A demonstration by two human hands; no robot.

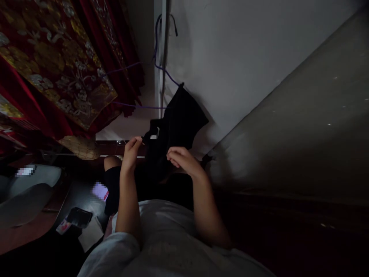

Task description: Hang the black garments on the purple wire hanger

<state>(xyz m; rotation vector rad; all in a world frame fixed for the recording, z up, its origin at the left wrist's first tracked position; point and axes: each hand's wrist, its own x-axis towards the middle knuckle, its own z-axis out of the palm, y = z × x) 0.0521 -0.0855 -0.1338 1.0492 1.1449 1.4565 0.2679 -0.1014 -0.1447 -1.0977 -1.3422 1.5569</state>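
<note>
A black cloth (184, 115) hangs in front of me, its upper corner caught on a dark purple cord (170, 76). My left hand (132, 153) pinches the left edge of this cloth, near a small gap where light shows through. Close to the cloth's lower right part is my right hand (183, 159), its fingers curled together in a pinch. Whatever those fingers hold, if anything, is too small and dark to make out. The lower part of the cloth merges with the dark area over my lap.
Red cloth with gold and silver embroidery (66, 73) hangs at upper left. A pale upright post (162, 50) carries the cord beside a white wall (230, 50). At lower left are a grey chair (31, 188), a black phone-like object (80, 217) and a pale sheet (90, 234).
</note>
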